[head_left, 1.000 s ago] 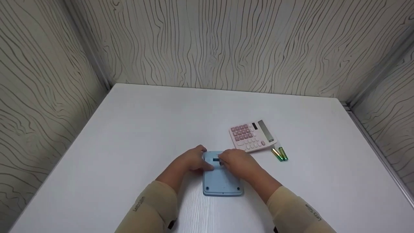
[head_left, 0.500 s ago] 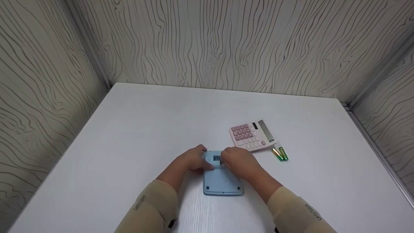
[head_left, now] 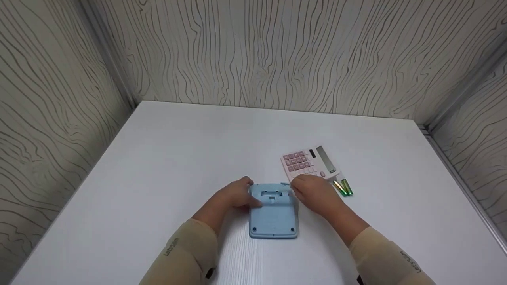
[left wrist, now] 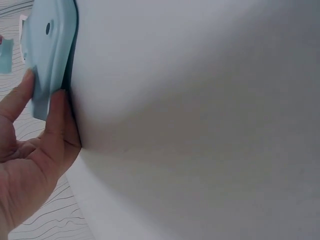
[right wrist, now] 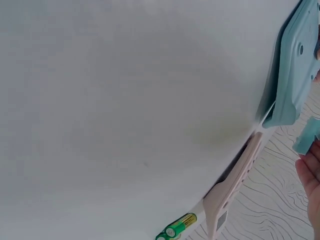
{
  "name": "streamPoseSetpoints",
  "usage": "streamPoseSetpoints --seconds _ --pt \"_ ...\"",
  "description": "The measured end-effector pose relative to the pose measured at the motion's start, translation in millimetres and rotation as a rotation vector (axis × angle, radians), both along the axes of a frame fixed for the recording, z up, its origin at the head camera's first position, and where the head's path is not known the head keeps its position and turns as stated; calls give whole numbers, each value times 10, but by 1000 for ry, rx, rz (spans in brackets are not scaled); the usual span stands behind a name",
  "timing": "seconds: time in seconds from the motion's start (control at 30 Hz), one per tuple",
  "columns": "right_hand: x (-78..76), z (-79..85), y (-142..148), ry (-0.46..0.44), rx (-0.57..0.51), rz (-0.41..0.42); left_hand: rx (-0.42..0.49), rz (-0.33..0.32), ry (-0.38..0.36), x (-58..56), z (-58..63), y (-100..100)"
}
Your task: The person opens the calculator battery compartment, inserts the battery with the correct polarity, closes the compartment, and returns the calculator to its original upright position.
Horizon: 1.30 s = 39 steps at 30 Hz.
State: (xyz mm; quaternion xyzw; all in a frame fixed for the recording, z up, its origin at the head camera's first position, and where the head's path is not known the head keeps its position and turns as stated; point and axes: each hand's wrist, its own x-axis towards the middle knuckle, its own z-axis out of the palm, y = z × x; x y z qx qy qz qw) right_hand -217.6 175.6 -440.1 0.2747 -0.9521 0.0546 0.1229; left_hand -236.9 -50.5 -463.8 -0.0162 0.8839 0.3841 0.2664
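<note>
A light blue calculator (head_left: 273, 217) lies face down, its battery compartment (head_left: 271, 194) uncovered and no battery visible in it. My left hand (head_left: 237, 194) grips its left edge, thumb on the back and fingers along the side, as the left wrist view also shows. Between the fingertips of my right hand (head_left: 317, 194) is a small blue battery cover (right wrist: 306, 136), held above the calculator's upper right corner. Beyond that hand lies a pink calculator (head_left: 305, 162), keys up, partly overlapped by the hand in the head view.
Two green-and-gold batteries (head_left: 342, 187) lie side by side just right of the pink calculator. Everything rests on a white table (head_left: 178, 150), with wood-patterned panels (head_left: 257, 51) standing at its back and sides.
My right hand has pulled the battery cover off the blue calculator and moved right with it, exposing the whole compartment. The left hand has stayed in place.
</note>
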Motion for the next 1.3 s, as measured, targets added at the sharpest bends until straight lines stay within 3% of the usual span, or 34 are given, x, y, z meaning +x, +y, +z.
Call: streamPoseSetpoints --seconds 0.23,0.4,0.7,0.9,1.07,1.3 --pt "3 -51 198 -131 23 -124 1 18 -1 2 15 0" --pt "10 -116 261 -192 33 -154 -12 12 3 3 8 1" --pt "1 -210 285 -212 112 -144 -8 22 -3 9 11 10" --pt "-11 -231 267 -299 143 -160 -20 23 -3 3 11 15" --pt "-31 -240 265 -339 137 -172 -15 33 -6 -7 17 20" --pt "-16 -277 271 -326 112 -165 -21 44 -14 -16 -6 22"
